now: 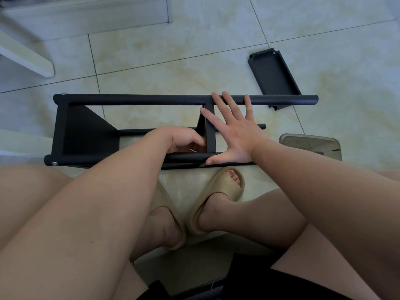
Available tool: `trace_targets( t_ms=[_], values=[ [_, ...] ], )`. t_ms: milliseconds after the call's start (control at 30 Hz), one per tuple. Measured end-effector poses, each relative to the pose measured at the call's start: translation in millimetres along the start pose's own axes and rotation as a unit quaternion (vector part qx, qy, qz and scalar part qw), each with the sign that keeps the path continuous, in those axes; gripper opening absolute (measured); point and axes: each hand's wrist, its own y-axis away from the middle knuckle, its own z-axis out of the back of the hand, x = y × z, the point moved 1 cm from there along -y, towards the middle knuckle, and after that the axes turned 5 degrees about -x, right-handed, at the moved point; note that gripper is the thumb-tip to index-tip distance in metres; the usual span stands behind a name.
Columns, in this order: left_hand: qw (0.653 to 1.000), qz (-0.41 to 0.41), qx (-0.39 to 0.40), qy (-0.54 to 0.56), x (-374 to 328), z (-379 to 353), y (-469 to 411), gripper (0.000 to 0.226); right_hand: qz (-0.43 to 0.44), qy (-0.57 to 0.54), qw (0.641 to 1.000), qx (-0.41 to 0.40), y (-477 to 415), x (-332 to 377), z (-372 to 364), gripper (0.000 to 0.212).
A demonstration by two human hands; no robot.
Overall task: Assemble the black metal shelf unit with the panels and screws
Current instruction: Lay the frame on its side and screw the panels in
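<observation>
Two grips on the shelf frame (140, 99), lying sideways on the floor (173, 61): right grip (233, 133) spread wide across the rods, likely steadying the middle panel (210, 135); left grip (186, 139) curled at its near end, contents hidden; spare panel (273, 76) well apart

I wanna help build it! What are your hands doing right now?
Left hand: curled beside the middle panel; what it holds cannot be told.
Right hand: open, flat on the shelf frame.

Fingertips of the left hand (184, 139) hide behind the middle panel (210, 135), leaving its grip unclear.
</observation>
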Motion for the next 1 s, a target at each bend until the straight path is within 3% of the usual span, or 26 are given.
trace_targets(
  t_ms=[467,533,633,733,867,933,1000],
  values=[
    [0.999,0.023,-0.005,-0.026,2,1,-2,0.022,0.001,0.000,1.000,0.001,1,1,1,0.127],
    [0.998,0.035,-0.009,-0.053,1,0,-1,0.033,0.001,-0.003,1.000,0.000,1,0,1,0.126],
    [0.998,0.028,-0.001,-0.062,-1,-1,5,0.020,0.002,-0.007,1.000,0.003,1,0,1,0.126],
    [0.999,0.027,-0.005,-0.034,-1,-2,7,0.034,0.003,-0.006,1.000,0.000,0,-1,0,0.126],
    [0.997,0.010,-0.074,0.020,-5,-2,9,0.024,0.006,-0.007,1.000,0.004,-1,-3,-1,0.126],
    [0.985,0.024,-0.124,-0.117,-12,4,17,0.021,0.006,-0.005,1.000,0.021,-3,-4,2,0.126],
    [0.932,0.064,-0.139,-0.329,-23,15,32,0.022,0.005,-0.001,0.999,0.043,-6,-6,6,0.127]
  ],
)
